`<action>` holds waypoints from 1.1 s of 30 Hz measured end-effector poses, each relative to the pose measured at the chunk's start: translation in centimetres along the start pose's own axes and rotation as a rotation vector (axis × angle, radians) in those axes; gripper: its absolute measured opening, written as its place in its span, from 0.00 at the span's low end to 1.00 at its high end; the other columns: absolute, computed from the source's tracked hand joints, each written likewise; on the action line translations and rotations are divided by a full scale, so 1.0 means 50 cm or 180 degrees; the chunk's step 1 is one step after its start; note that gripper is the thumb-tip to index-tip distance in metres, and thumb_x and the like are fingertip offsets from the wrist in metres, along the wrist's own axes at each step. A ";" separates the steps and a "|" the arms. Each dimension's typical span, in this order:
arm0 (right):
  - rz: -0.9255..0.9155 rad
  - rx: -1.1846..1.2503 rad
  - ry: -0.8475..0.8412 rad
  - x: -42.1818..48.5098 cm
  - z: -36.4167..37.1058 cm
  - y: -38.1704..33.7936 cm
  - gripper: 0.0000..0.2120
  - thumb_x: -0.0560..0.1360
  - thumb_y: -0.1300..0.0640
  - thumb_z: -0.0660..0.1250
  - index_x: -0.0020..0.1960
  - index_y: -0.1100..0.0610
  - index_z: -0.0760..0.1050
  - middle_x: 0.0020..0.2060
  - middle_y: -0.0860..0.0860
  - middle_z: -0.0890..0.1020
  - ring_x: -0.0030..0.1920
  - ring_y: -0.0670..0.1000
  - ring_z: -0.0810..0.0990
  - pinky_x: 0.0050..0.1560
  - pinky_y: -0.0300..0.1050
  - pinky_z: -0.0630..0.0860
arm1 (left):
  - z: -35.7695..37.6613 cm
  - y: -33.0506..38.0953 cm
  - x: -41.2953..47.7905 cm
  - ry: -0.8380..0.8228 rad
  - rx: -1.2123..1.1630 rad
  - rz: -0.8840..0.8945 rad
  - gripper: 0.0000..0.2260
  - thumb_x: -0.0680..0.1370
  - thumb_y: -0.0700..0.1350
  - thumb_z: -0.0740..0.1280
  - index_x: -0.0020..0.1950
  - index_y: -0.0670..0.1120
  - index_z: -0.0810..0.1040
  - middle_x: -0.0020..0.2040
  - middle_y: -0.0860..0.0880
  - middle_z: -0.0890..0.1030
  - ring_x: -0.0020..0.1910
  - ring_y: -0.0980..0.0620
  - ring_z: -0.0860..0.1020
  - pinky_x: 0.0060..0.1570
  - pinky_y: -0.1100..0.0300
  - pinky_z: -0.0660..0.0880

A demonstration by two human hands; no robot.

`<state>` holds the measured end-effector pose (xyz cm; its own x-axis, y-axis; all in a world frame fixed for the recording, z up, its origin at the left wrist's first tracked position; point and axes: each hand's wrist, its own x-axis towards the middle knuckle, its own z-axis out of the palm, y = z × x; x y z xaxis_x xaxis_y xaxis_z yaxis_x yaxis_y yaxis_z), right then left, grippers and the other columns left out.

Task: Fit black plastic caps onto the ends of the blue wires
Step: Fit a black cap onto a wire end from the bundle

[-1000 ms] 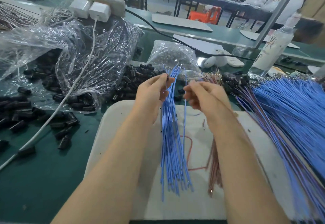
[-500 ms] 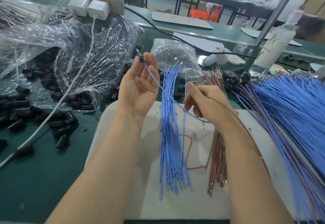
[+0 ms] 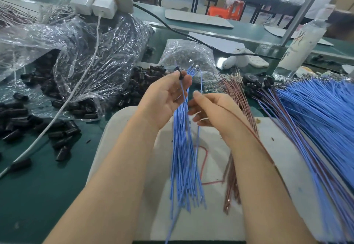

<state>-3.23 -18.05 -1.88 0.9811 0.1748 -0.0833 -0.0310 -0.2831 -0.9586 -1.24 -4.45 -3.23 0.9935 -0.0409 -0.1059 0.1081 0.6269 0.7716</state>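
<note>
Head view, going L to R: loose black caps (image 3: 63,128) are lying lower left, w/ left hand (image 3: 164,98) at frame centre pinching a capped blue wire (image 3: 182,94) upright. Blue wire bundle (image 3: 186,157) is hanging straight down, long axis vertical, btwn both hands; right hand (image 3: 214,111) is sitting just right of it, fingers curled but on what, can't tell, prob. nearer for picking the next wire.

Head-worn camera looks forward and down, close over the bench (image 3: 47,186).

- Green bench (image 3: 38,195): white mat (image 3: 216,215) at its near edge.
- Black caps (image 3: 63,134) loose at left, beside clear bags (image 3: 86,52).
- Blue wires (image 3: 325,113) piled at right.
- Bottle (image 3: 298,46) near the far right.
</note>
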 end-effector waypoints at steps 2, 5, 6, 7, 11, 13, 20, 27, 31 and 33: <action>-0.0112 -0.0032 0.0282 0.009 0.008 0.009 0.13 0.80 0.51 0.62 0.44 0.57 0.80 0.36 0.50 0.84 0.32 0.44 0.80 0.33 0.35 0.76 | 0.001 -0.006 -0.003 -0.0147 0.0374 0.0130 0.07 0.81 0.43 0.60 0.48 0.45 0.77 0.42 0.52 0.83 0.46 0.55 0.80 0.58 0.56 0.73; -0.0201 0.0317 0.0139 0.012 0.022 0.010 0.12 0.80 0.53 0.61 0.47 0.58 0.81 0.39 0.50 0.85 0.38 0.46 0.83 0.39 0.37 0.78 | 0.008 -0.013 -0.010 -0.0304 0.0655 0.0216 0.06 0.81 0.41 0.61 0.49 0.43 0.78 0.41 0.51 0.81 0.37 0.55 0.79 0.39 0.61 0.76; -0.0206 0.0536 0.0067 0.012 0.025 0.009 0.12 0.81 0.55 0.61 0.46 0.58 0.80 0.37 0.49 0.85 0.37 0.45 0.82 0.39 0.36 0.78 | 0.011 -0.014 -0.013 -0.0315 0.0676 0.0215 0.06 0.80 0.41 0.61 0.48 0.43 0.78 0.41 0.50 0.81 0.32 0.55 0.78 0.32 0.63 0.74; -0.0232 0.0699 0.0052 0.012 0.028 0.009 0.11 0.81 0.56 0.61 0.44 0.57 0.80 0.34 0.47 0.84 0.34 0.43 0.81 0.38 0.34 0.78 | 0.014 -0.016 -0.015 -0.0309 0.0686 0.0220 0.06 0.80 0.40 0.61 0.48 0.43 0.78 0.41 0.49 0.81 0.30 0.56 0.77 0.29 0.65 0.72; -0.0322 0.0729 0.0388 0.017 0.034 0.016 0.10 0.79 0.59 0.64 0.40 0.56 0.78 0.30 0.49 0.81 0.28 0.41 0.77 0.34 0.32 0.76 | 0.014 -0.025 -0.013 -0.0153 0.0967 0.0413 0.04 0.79 0.41 0.64 0.48 0.44 0.78 0.40 0.49 0.80 0.34 0.54 0.76 0.36 0.64 0.74; -0.0415 0.0522 0.0523 0.020 0.034 0.022 0.09 0.78 0.58 0.66 0.40 0.56 0.79 0.32 0.51 0.82 0.29 0.41 0.77 0.35 0.33 0.76 | 0.012 -0.028 -0.010 -0.0007 0.1203 0.0531 0.03 0.78 0.42 0.66 0.49 0.44 0.79 0.38 0.51 0.80 0.38 0.53 0.77 0.42 0.61 0.76; -0.0642 0.0125 0.0635 0.029 0.035 0.037 0.08 0.76 0.59 0.68 0.39 0.54 0.80 0.29 0.46 0.82 0.31 0.40 0.80 0.34 0.32 0.73 | 0.015 -0.031 -0.008 0.0289 0.1301 0.0640 0.03 0.77 0.44 0.68 0.47 0.45 0.80 0.35 0.53 0.80 0.38 0.50 0.73 0.45 0.54 0.71; -0.0732 -0.0221 0.0609 0.035 0.037 0.049 0.06 0.74 0.57 0.69 0.38 0.52 0.80 0.30 0.47 0.83 0.32 0.43 0.80 0.42 0.46 0.79 | 0.014 -0.030 -0.006 0.0433 0.1130 0.0654 0.04 0.77 0.43 0.67 0.49 0.43 0.78 0.35 0.53 0.80 0.33 0.57 0.75 0.39 0.65 0.74; -0.0732 -0.0344 0.0663 0.035 0.038 0.050 0.05 0.72 0.55 0.70 0.37 0.51 0.81 0.31 0.48 0.83 0.36 0.48 0.82 0.48 0.57 0.79 | 0.013 -0.029 -0.005 0.0489 0.1074 0.0653 0.05 0.77 0.43 0.68 0.51 0.43 0.78 0.37 0.52 0.80 0.37 0.57 0.75 0.38 0.66 0.75; -0.0728 -0.0384 0.0724 0.036 0.039 0.050 0.05 0.71 0.55 0.71 0.36 0.51 0.80 0.31 0.48 0.83 0.37 0.51 0.82 0.48 0.59 0.78 | 0.013 -0.029 -0.005 0.0516 0.1078 0.0633 0.05 0.77 0.44 0.68 0.50 0.44 0.78 0.37 0.53 0.80 0.38 0.57 0.76 0.38 0.66 0.75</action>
<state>-1.93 -16.62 -4.95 0.9779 0.0357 0.2060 0.2043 -0.3727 -0.9052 -1.63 -5.87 -3.90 0.9808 0.1948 -0.0106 -0.0530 0.3182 0.9465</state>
